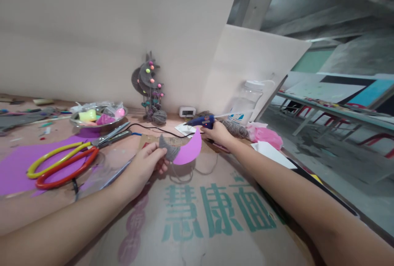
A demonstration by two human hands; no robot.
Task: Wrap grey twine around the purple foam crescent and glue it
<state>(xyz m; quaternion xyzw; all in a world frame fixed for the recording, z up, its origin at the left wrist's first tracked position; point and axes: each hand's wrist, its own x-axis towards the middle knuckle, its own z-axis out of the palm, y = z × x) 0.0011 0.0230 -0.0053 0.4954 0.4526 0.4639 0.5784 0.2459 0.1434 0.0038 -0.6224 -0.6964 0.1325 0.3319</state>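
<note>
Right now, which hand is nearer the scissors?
Left: the left hand pinches the crescent just right of the scissors; the right hand holds the glue gun, farther right.

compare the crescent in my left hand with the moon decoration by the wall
The held crescent is part bare purple, part wrapped in grey yarn, while the moon decoration is mostly grey. The moon decoration carries small coloured balls; the held crescent shows none. Both have a curved crescent shape.
</note>
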